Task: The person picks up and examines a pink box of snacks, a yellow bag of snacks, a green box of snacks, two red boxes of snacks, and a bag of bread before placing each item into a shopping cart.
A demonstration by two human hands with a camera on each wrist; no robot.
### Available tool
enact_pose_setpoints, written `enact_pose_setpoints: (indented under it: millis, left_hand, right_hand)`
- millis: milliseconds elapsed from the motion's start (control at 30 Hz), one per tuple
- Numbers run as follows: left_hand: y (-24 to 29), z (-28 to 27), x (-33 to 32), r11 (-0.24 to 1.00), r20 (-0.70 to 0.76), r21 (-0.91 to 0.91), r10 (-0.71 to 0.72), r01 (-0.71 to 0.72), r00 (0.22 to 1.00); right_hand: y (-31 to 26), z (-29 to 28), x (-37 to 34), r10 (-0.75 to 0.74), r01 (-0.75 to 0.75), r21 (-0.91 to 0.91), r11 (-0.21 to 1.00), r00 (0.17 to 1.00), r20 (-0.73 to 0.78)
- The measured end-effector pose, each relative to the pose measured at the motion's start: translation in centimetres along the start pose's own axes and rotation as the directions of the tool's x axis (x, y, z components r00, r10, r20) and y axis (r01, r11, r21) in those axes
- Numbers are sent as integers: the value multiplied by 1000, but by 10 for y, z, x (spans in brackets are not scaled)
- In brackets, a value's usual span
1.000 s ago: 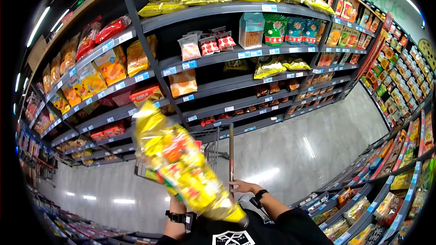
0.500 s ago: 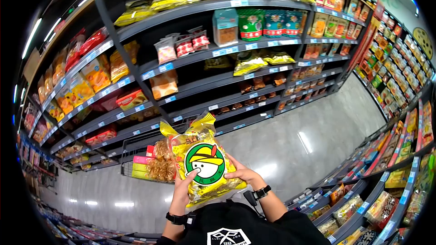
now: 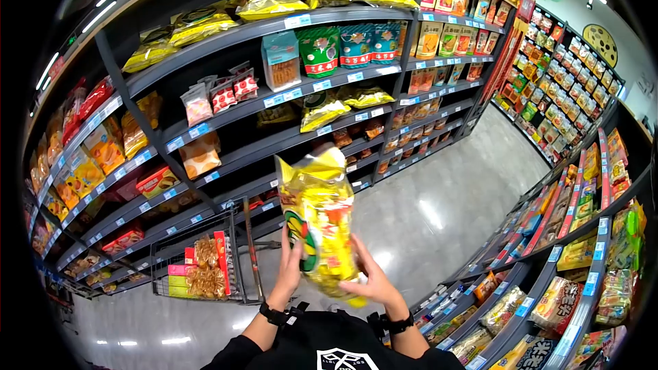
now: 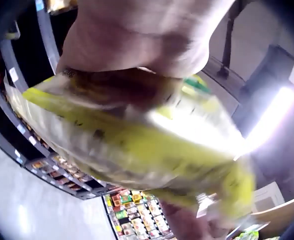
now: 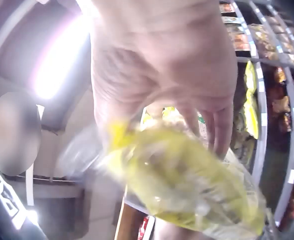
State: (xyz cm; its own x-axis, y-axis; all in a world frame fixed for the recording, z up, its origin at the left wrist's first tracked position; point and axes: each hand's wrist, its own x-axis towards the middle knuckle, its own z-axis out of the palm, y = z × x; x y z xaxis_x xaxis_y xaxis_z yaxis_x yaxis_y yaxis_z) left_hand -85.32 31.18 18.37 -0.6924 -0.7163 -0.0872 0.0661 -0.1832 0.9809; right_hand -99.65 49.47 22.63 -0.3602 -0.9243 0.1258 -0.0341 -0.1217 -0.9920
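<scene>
A yellow snack bag (image 3: 329,223) with clear patches and a green round emblem is held up between both hands in the head view, its printed front turned to the left. My left hand (image 3: 289,266) grips the bag's left side near the emblem. On the lower right edge, my right hand (image 3: 375,279) holds it with curled fingers. The left wrist view has the blurred bag (image 4: 137,137) spread below the hand (image 4: 142,37). Fingers (image 5: 222,130) bend over the bag (image 5: 187,175) in the right wrist view.
A shopping cart (image 3: 240,247) stands left of the hands, holding brown snack packs (image 3: 207,267) and pink and green boxes (image 3: 179,275). Dark shelves (image 3: 274,103) with bagged snacks run ahead. More shelving (image 3: 528,301) curves along the right, with grey floor (image 3: 425,199) between.
The right hand has come from beside the cart handle to the bag. The bag turned emblem-up in both hands, then turned sideways. The head view has swung right, shifting the shelves left.
</scene>
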Motion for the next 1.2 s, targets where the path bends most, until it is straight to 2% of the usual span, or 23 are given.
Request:
enact_pose_setpoints:
  millis: [33,67,133,233,300,333,367,400,433,467,500,533,567,600,667,767,867,933,1000,1033,1100,1133,1200]
  left_hand:
    - [-17,10,11,958,-28,-245,146,-149,989]
    - [-25,1,16,828,176,-511,-161,230,971]
    - [-39,-3,18,636,352,-623,-291,455,890]
    - [-42,5,22,659,372,-568,-329,493,868]
    - [-47,18,35,703,351,-523,-338,482,874]
    - [-49,26,44,729,333,-497,-340,470,880]
    - [-52,34,53,750,324,-473,-340,462,883]
    - [-55,42,65,772,313,-444,-343,456,886]
    - [-58,52,76,790,305,-420,-341,447,889]
    - [-60,59,89,808,295,-395,-340,438,893]
    - [-63,67,102,821,286,-375,-339,430,897]
    - [-66,73,117,835,278,-357,-333,419,901]
    - [-67,78,132,842,277,-344,-332,415,902]
    - [-67,82,149,852,276,-326,-330,410,903]
    - [-66,86,188,869,271,-296,-321,396,908]
    - [-55,86,249,885,301,-213,-345,415,889]
    - [-5,104,304,800,444,-288,-376,527,813]
    - [11,115,335,703,566,-517,-148,489,811]
    - [20,126,358,829,604,-405,-75,386,794]
    - [20,133,369,832,615,-390,-83,394,784]
    - [28,155,381,972,626,-125,-76,197,776]
    - [31,167,384,971,629,-119,-86,205,773]
    - [33,192,392,996,622,-8,-64,89,780]
  right_hand:
    - [4,-5,-2,-50,41,129,991,996,69]
    - [5,-8,-3,-104,67,261,963,986,131]
    - [2,0,-2,-266,214,407,888,961,76]
    - [3,-6,3,-252,250,360,899,967,-43]
    - [14,-27,13,-421,399,-141,906,884,-204]
    - [18,-32,15,-408,384,-147,912,888,-212]
    - [12,-33,22,-327,224,-273,936,839,-434]
    - [9,-37,31,-267,33,-354,935,724,-636]
    - [9,-45,42,-157,20,-196,980,680,-716]
    - [16,-57,48,-152,6,-200,980,671,-726]
    - [27,-72,56,65,66,176,982,756,-651]
    - [39,-87,64,229,82,529,844,838,-495]
    - [52,-101,70,282,43,673,738,887,-366]
    - [65,-114,79,283,44,665,745,883,-375]
    - [79,-143,98,291,25,755,655,914,-282]
    - [66,-179,143,263,62,694,717,898,-353]
    - [64,-216,176,238,114,639,761,867,-437]
    - [49,-239,192,203,136,579,804,853,-482]
    - [30,-258,210,202,150,538,830,817,-540]
    - [27,-270,217,180,135,470,872,804,-566]
    - [22,-291,228,189,87,404,911,783,-593]
    - [25,-303,233,197,85,410,908,778,-597]
    - [33,-329,240,225,56,435,899,793,-567]
